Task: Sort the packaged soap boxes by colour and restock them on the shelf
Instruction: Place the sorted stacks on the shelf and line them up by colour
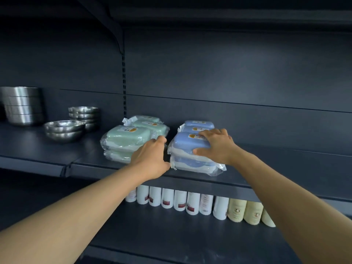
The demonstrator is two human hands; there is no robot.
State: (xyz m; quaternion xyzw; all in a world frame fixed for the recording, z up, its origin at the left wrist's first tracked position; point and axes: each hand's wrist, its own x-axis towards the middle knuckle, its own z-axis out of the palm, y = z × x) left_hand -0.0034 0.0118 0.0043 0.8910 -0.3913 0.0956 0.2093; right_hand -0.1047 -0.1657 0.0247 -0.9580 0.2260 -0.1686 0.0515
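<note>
On the dark shelf [266,168] stand two groups of plastic-wrapped soap boxes. Green soap boxes [127,138] are stacked on the left, with more green ones behind them. Blue soap boxes [187,143] are stacked on the right, with more blue ones [198,123] behind. My right hand [217,145] grips the top front blue box, fingers over its lid and thumb on its near side. My left hand [152,157] sits in the gap between the two stacks, its fingertips against the green stack's right side. How its fingers lie is partly hidden.
Stacked steel bowls [64,130] and a steel pot stack [22,105] stand on the shelf to the left. On the lower shelf, white bottles [180,201] and cream bottles [245,211] line up. The shelf to the right of the blue stack is bare.
</note>
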